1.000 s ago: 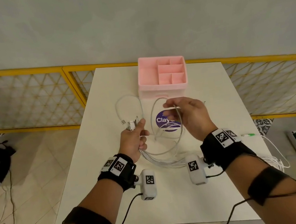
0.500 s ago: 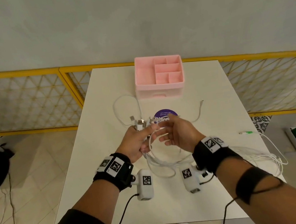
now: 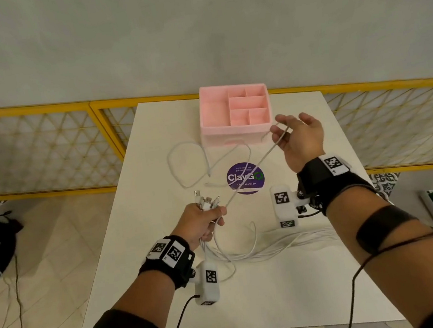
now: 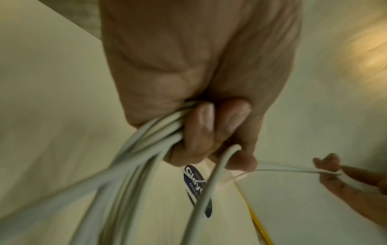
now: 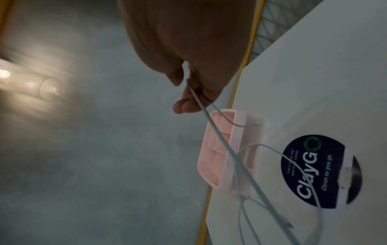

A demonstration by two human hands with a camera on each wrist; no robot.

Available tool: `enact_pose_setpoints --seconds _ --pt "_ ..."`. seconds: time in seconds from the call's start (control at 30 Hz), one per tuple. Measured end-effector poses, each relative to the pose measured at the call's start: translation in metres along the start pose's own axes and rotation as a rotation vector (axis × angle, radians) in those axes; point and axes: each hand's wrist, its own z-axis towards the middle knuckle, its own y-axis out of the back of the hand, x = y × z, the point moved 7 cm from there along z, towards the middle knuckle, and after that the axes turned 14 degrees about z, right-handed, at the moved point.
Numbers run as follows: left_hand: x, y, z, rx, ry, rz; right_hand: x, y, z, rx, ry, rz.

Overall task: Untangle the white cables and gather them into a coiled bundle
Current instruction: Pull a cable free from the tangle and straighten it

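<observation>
On the table [image 3: 320, 274], the compartmented box [image 3: 235, 113] stands at the far edge, and the round sticker [image 3: 244, 178] lies just nearer than it, about mid-table. The left hand [image 3: 201, 222] is held near of the sticker and slightly left, with the cable ends [image 3: 206, 201] sticking out on its far side and the bunched cables [image 3: 276, 249] trailing from it to the near right across the table. The right hand [image 3: 299, 139] is held to the far right, beside the box's near right corner, one strand [image 3: 249, 174] running between the two hands over the sticker, and a loose loop [image 3: 182, 162] lies left of the box and sticker.
</observation>
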Motion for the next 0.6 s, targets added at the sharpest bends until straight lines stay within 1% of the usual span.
enact_pose_setpoints --seconds 0.07,0.13,0.23,0.3,0.4,0.53,0.6 --pt "0.014 0.005 0.003 -0.067 0.055 -0.015 0.004 0.000 0.001 0.034 -0.052 0.000" --pt "0.021 0.006 0.005 -0.120 0.067 -0.039 0.005 -0.005 -0.006 0.152 -0.120 -0.064" --pt "0.012 0.007 0.007 -0.175 0.021 -0.092 0.001 -0.011 -0.023 0.352 -0.168 -0.214" --pt "-0.001 0.008 0.007 -0.172 -0.015 -0.141 -0.007 -0.009 -0.035 0.444 -0.171 -0.322" --pt "-0.023 0.005 0.006 -0.141 -0.045 -0.259 -0.031 0.003 -0.055 0.533 -0.198 -0.481" --pt "-0.046 0.002 0.003 -0.099 -0.073 -0.335 -0.077 0.024 -0.085 0.682 -0.304 -0.727" --pt "-0.050 0.001 0.002 -0.082 -0.077 -0.337 -0.096 0.035 -0.094 0.702 -0.361 -0.804"
